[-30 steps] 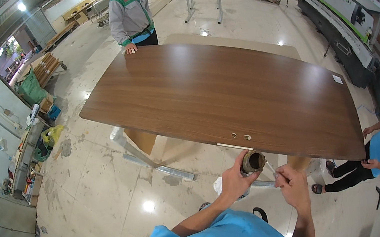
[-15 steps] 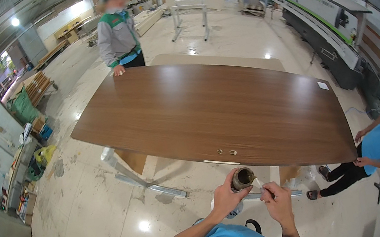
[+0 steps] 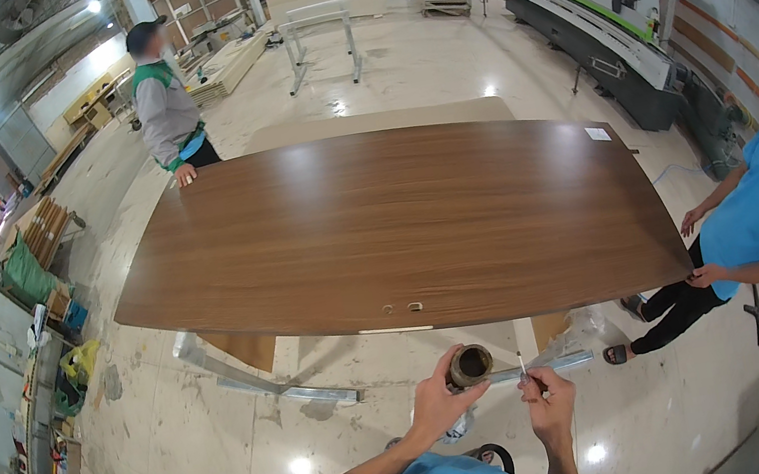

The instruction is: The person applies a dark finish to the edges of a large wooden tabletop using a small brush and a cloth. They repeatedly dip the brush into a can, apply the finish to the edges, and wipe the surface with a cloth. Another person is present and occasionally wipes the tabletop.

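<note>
My left hand (image 3: 436,408) is closed around a round, dark-stained open can (image 3: 470,366), its mouth tilted up toward me. The inside of the can looks dark brown. In my right hand (image 3: 550,400) a small thin brush (image 3: 523,369) is pinched, its pale tip pointing up, just right of the can and apart from it. Beyond both hands lies a large brown wood-grain tabletop (image 3: 378,227) with curved long edges. Near its front edge are two small round holes, and a white label (image 3: 598,133) is at its far right corner.
A person in a grey-and-green jacket (image 3: 168,112) rests a hand on the far left corner. At the right end, a person in a blue shirt (image 3: 751,212) touches the tabletop. Metal legs (image 3: 253,381) stand below it. A long machine (image 3: 600,46) is at the back right.
The brush has moved away from the can's mouth and now points up. My view has shifted right. The person at far left has turned the head aside.
</note>
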### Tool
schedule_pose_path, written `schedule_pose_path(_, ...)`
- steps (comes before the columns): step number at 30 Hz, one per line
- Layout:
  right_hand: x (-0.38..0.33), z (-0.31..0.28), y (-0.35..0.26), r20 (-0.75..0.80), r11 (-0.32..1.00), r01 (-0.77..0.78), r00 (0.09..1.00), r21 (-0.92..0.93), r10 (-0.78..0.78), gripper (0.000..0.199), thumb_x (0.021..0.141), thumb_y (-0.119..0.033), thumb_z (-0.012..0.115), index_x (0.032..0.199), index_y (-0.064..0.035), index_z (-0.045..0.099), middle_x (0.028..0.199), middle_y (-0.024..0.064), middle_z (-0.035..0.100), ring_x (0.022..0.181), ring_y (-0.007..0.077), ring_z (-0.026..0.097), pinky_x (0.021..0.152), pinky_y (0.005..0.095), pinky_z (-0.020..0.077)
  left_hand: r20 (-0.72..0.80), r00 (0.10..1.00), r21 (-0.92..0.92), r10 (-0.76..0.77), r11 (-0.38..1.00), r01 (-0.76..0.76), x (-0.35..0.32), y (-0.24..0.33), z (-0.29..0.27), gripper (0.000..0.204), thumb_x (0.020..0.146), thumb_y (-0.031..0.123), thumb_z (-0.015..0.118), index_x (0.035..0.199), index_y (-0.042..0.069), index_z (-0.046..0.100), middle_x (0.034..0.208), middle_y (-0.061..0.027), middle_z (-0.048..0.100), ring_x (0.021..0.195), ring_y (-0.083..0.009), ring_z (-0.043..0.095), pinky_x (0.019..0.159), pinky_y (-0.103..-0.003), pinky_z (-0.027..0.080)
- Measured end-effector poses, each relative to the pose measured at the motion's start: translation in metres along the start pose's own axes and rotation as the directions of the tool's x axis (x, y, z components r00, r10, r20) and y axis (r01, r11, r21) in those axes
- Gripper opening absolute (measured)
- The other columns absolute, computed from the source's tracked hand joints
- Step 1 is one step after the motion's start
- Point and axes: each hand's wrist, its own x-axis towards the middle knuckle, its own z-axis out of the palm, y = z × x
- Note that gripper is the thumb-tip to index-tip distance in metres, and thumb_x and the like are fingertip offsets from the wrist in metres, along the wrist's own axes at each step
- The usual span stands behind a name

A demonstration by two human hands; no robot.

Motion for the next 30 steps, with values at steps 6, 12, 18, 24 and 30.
schedule_pose_path(6, -0.004, -0.043, 0.036, -0.182, 1.000, 0.009, 0.983, -0.009, -0.010, 0.007, 0.089, -0.004, 0.063, 0.091, 0.0031, 0.065, 0.071, 0.0049, 0.059, 0.062, 0.0103, 0.052, 0.058, 0.0262, 0.0433, 0.030, 0.999, -0.119, 0.011, 0.993, -0.008, -0.002, -0.003, 0.041, 0.073, 0.075, 0.015, 0.084, 0.137, -0.001, 0.049, 0.114, -0.0117, 0.068, 0.103, -0.0134, 0.065, 0.092, -0.030, 0.053)
schedule_pose_path(12, -0.005, -0.081, 0.086, -0.319, 0.997, -0.079, 0.945, -0.024, 0.067, 0.006, 0.088, 0.001, 0.062, 0.094, 0.0020, 0.065, 0.072, 0.0061, 0.058, 0.063, 0.0113, 0.052, 0.059, 0.0260, 0.0435, 0.060, 0.998, -0.111, -0.028, 0.993, 0.035, -0.010, -0.003, 0.084, 0.074, 0.074, 0.010, 0.085, 0.138, 0.000, 0.048, 0.111, -0.0104, 0.069, 0.102, -0.0127, 0.064, 0.092, -0.030, 0.052)
schedule_pose_path(18, 0.024, -0.102, 0.160, -0.412, 0.973, -0.180, 0.883, 0.144, 0.225, 0.008, 0.091, -0.002, 0.062, 0.096, 0.0024, 0.065, 0.073, 0.0039, 0.061, 0.064, 0.0097, 0.053, 0.061, 0.0255, 0.0448, 0.081, 0.987, -0.027, -0.138, 0.990, 0.141, -0.029, -0.026, 0.119, 0.077, 0.071, 0.012, 0.086, 0.137, -0.001, 0.048, 0.111, -0.0136, 0.070, 0.102, -0.0176, 0.067, 0.092, -0.032, 0.053)
schedule_pose_path(24, 0.064, -0.081, 0.225, -0.399, 0.944, -0.234, 0.862, 0.233, 0.313, 0.013, 0.091, -0.004, 0.063, 0.100, 0.0033, 0.066, 0.073, 0.0048, 0.062, 0.064, 0.0099, 0.054, 0.060, 0.0253, 0.0458, 0.143, 0.962, 0.011, -0.233, 0.972, 0.234, -0.035, -0.061, 0.138, 0.079, 0.070, 0.013, 0.088, 0.137, -0.002, 0.048, 0.113, -0.0139, 0.070, 0.105, -0.0184, 0.067, 0.095, -0.033, 0.052)
schedule_pose_path(30, 0.089, -0.033, 0.267, -0.361, 0.950, -0.271, 0.880, 0.153, 0.309, 0.011, 0.092, -0.001, 0.061, 0.100, 0.0064, 0.066, 0.076, 0.0049, 0.063, 0.065, 0.0090, 0.056, 0.063, 0.0240, 0.0493, 0.177, 0.949, 0.044, -0.259, 0.966, 0.255, -0.011, -0.097, 0.149, 0.081, 0.066, 0.007, 0.088, 0.136, -0.003, 0.048, 0.115, -0.0131, 0.069, 0.107, -0.0171, 0.065, 0.096, -0.033, 0.051)
